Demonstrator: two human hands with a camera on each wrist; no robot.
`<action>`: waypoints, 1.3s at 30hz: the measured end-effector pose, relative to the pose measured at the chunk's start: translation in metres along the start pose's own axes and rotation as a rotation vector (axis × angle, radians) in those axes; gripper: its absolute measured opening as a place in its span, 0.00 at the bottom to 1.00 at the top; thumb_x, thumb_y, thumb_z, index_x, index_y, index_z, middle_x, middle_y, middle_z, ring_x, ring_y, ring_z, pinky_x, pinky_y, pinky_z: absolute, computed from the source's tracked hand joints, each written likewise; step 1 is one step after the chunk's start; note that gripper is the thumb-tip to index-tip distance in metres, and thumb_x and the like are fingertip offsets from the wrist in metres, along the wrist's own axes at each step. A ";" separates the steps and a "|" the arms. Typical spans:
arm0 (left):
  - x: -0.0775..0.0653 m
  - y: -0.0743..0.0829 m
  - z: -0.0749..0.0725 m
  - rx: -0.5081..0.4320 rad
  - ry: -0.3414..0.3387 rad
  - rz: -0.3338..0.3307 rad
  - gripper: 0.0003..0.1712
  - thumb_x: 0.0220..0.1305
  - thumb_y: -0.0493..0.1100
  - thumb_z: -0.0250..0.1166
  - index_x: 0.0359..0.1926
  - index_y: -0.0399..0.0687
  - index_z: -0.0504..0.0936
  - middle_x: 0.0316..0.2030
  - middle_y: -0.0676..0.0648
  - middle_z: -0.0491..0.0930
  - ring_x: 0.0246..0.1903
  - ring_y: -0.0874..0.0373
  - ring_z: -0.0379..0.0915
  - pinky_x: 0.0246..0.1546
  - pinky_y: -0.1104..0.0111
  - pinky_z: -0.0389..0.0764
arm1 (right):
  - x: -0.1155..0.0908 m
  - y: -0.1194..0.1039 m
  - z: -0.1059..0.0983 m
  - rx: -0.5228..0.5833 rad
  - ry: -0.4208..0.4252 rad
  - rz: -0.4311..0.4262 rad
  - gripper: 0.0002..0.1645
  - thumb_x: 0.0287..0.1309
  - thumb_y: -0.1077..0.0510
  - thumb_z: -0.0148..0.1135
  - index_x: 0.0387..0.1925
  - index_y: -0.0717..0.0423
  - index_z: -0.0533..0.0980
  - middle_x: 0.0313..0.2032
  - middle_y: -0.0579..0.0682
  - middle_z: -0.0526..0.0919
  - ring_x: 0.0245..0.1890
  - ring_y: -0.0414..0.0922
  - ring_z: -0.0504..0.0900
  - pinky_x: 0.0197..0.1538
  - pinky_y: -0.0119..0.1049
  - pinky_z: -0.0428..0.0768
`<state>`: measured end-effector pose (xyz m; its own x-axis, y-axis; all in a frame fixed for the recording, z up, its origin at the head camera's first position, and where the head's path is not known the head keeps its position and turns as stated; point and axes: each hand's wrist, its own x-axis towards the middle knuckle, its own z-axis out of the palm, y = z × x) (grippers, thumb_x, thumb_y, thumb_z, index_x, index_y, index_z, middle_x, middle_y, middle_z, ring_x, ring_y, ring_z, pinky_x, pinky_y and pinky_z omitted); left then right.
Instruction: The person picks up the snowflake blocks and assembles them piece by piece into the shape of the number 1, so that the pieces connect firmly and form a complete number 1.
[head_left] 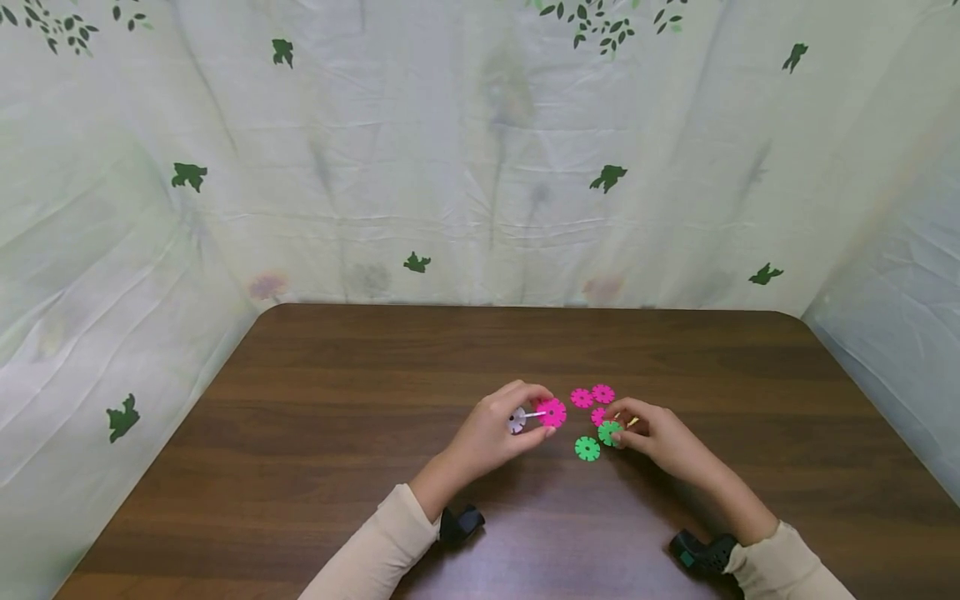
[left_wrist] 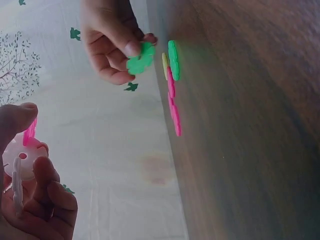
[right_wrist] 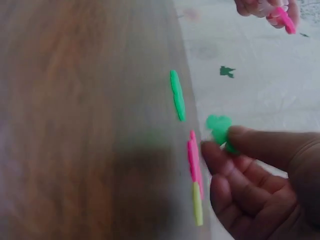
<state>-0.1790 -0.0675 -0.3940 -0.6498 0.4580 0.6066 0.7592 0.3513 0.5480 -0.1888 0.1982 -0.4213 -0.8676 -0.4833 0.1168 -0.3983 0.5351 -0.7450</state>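
My left hand (head_left: 487, 432) holds a small joined piece of plastic notched discs above the table. White discs (left_wrist: 18, 185) and a pink notched disc (head_left: 552, 412) are fitted together in it, with the pink one facing right between thumb and fingers. Between thumb and fingertips, my right hand (head_left: 666, 440) pinches a green notched disc (head_left: 610, 432), raised off the tabletop. A second green disc (head_left: 587, 448) lies flat just left of it. Behind are pink discs (head_left: 581, 397), one partly covered by the right hand. A yellow disc (right_wrist: 197, 204) lies beside them, mostly hidden by that hand in the head view.
The brown wooden table (head_left: 360, 375) has rounded far corners. A pale curtain (head_left: 450, 167) with green bird and leaf prints hangs behind it and along both sides. Each wrist wears a black camera (head_left: 461, 525).
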 end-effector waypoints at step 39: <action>-0.001 0.001 0.001 -0.006 -0.040 -0.016 0.19 0.50 0.40 0.68 0.43 0.43 0.74 0.36 0.52 0.77 0.33 0.65 0.72 0.35 0.76 0.74 | 0.020 -0.060 0.003 0.014 0.190 -0.359 0.12 0.45 0.67 0.66 0.33 0.54 0.76 0.29 0.41 0.77 0.26 0.37 0.74 0.29 0.35 0.76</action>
<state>-0.1771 -0.0669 -0.3946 -0.6593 0.4852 0.5744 0.7487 0.3539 0.5606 -0.1811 0.1544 -0.3765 -0.7143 -0.5005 0.4891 -0.6829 0.3458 -0.6435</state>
